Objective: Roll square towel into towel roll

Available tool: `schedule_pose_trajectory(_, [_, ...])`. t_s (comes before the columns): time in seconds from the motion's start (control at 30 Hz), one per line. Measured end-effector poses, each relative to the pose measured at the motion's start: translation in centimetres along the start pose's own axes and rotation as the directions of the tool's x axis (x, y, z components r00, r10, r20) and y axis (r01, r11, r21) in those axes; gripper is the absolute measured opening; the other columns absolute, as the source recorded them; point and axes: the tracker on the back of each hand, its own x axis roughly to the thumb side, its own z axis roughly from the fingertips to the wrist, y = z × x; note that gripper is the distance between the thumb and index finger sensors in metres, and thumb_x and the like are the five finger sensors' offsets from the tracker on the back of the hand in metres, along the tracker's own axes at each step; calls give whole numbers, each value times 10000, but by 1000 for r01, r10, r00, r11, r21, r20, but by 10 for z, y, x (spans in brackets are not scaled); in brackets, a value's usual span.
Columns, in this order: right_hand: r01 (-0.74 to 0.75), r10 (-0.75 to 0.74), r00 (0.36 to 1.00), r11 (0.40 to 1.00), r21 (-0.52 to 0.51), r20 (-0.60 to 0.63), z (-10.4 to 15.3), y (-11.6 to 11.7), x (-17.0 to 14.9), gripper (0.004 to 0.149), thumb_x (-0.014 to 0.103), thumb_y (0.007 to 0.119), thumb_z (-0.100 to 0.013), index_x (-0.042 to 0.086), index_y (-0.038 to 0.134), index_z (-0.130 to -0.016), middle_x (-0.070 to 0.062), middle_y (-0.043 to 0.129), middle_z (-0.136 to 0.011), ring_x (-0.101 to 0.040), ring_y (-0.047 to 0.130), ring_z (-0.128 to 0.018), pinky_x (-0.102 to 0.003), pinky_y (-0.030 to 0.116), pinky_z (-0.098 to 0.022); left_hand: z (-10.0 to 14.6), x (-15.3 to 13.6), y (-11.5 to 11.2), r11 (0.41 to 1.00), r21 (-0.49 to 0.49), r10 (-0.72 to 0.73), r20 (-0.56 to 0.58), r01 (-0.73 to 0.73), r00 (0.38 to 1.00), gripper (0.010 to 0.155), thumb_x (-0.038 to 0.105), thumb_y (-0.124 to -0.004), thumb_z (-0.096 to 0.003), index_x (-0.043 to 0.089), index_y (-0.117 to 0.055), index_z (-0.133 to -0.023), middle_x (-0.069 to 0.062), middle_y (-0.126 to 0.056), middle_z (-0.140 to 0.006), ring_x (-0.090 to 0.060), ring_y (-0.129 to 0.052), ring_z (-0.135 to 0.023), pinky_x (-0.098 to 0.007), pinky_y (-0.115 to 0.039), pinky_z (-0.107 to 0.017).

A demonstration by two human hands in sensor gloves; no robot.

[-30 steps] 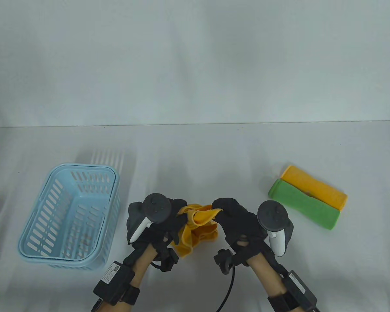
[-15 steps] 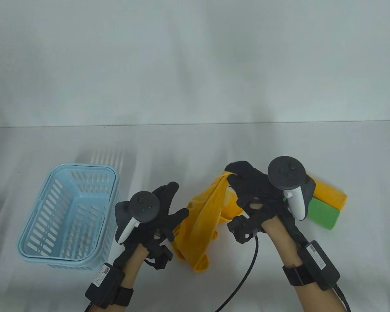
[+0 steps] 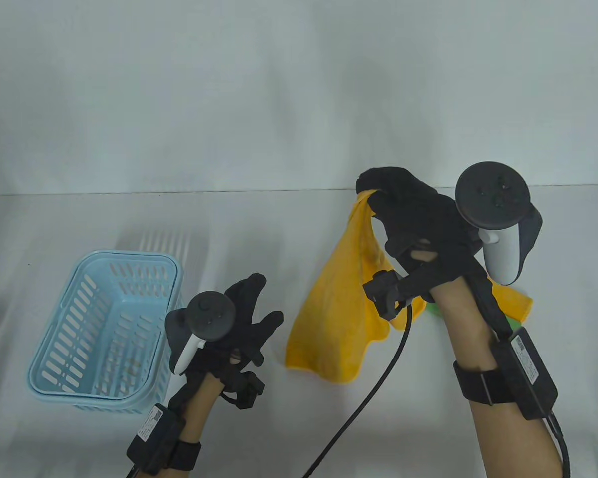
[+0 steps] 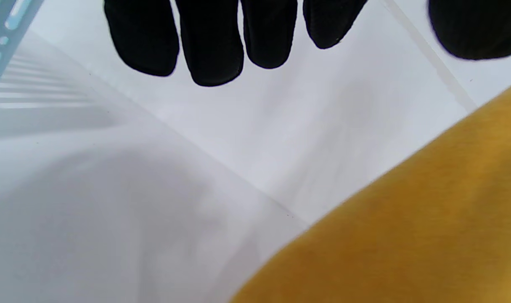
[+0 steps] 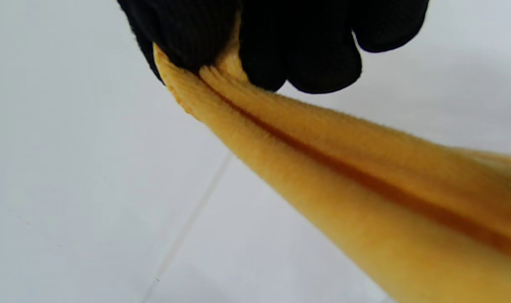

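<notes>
Table view, left to right. A light blue slotted basket (image 3: 107, 332) stands on the white table (image 3: 289, 224) at the left. Beside it the left hand (image 3: 239, 323) hovers with fingers spread and straight, holding nothing; in the left wrist view its fingertips (image 4: 209, 54) hang above the bare table with the yellow cloth near them at lower right. The square yellow towel (image 3: 336, 303) hangs unrolled near the centre, its lower edge at the table surface. The right hand (image 3: 408, 214), raised, pinches the towel's top corner; the right wrist view shows the fingers (image 5: 305, 50) curled on bunched cloth (image 5: 364, 189). Behind the right forearm, a folded yellow towel (image 3: 516, 301) and a green towel (image 3: 513, 324) lie partly hidden.
</notes>
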Motion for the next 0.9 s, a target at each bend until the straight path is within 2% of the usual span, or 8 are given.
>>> schedule_pose_trajectory(0.17, [33,-32,998,999,-24,47,-4,-13,18,356,297,765,-387,431,835,-709,34,885,-710,-265,872,-691,-546,669,-621,0,-1,1,1000,5,4,0,-4,1000,833,649,-714,-363,347,-435,-1087,-15,-527,-1145,-366,-703,-1018,-574,-644,-714])
schedule_pose_trajectory(0.27, [60,-60,996,998,7,63,-4,-12,20,356,284,755,-387,432,836,-700,37,881,-726,-269,869,-705,-547,667,-623,0,-1,2,1000,13,10,0,-10,1000,821,637,-714,-368,345,-442,-1087,-15,-533,-1142,-363,-707,-1016,-573,-646,-714])
schedule_pose_trajectory(0.43, [39,-45,997,995,90,63,-3,0,13,355,277,751,-388,431,837,-696,39,880,-744,-273,868,-720,-550,667,-623,-1,-1,0,1000,14,-9,-2,9,1000,797,604,-723,-379,343,-453,-1082,-15,-542,-1137,-357,-716,-1012,-570,-649,-712])
schedule_pose_trajectory(0.57, [28,-36,998,989,143,51,0,10,7,355,276,751,-389,429,837,-697,37,881,-744,-275,869,-718,-550,667,-622,-2,1,-6,999,-16,-41,7,41,999,831,591,-760,-364,337,-431,-1083,-8,-522,-1141,-360,-700,-1019,-574,-642,-715])
schedule_pose_trajectory(0.63, [19,-26,999,988,150,42,1,16,3,354,276,753,-388,426,838,-698,37,884,-739,-276,871,-715,-551,671,-618,-2,4,-12,996,-43,-82,22,83,996,856,590,-777,-353,323,-422,-1085,-5,-508,-1144,-363,-690,-1023,-575,-638,-717])
schedule_pose_trajectory(0.77, [-16,7,999,982,188,47,6,28,0,355,278,754,-388,424,838,-700,34,886,-737,-277,873,-711,-550,673,-616,-2,7,-18,984,-13,-179,-24,179,984,908,553,-809,-347,316,-341,-1088,-25,-416,-1149,-372,-642,-1027,-573,-613,-723])
schedule_pose_trajectory(0.83, [-29,19,999,981,191,49,7,32,-1,355,279,754,-389,423,837,-703,32,885,-738,-278,872,-712,-551,672,-616,-5,4,-21,975,-20,-222,-30,221,975,788,519,-822,-352,323,-485,-1037,-8,-514,-1105,-344,-701,-994,-558,-643,-709])
schedule_pose_trajectory(0.9, [-44,35,998,983,177,53,7,33,-3,354,279,755,-388,421,838,-702,32,887,-735,-277,874,-709,-550,674,-614,-6,1,-22,976,-42,-216,-44,214,975,576,461,-835,-371,315,-691,-910,7,-659,-1032,-332,-763,-960,-557,-667,-695])
